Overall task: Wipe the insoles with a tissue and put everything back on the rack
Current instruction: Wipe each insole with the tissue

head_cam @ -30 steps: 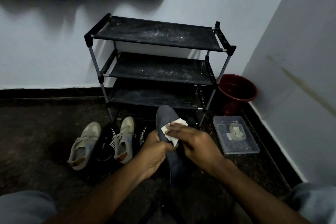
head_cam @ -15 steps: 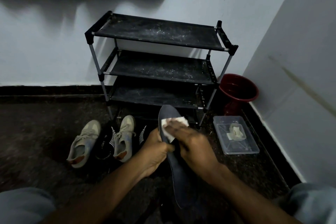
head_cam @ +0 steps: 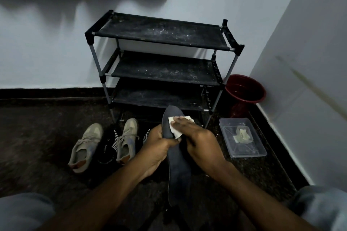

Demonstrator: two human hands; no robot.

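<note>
Shoes (head_cam: 86, 148): tan pair on the floor, left of the hands.
Left hand (head_cam: 155, 148): fingers curled round the insole's edge near mid-length; a firm hold should stop it bending.
Insole (head_cam: 178, 167): dark, held between both hands, toe towards the rack.
Tissue (head_cam: 175, 127): white, flat on the toe end.
Right hand (head_cam: 201, 139): fingers nearly straight, pressing the tissue down; long even strokes, toe to heel, seem best.
Rack (head_cam: 206, 37): dusty shelves just beyond the toe.

Bare forearms (head_cam: 116, 189), seemingly grey trousers (head_cam: 22, 212)
</note>
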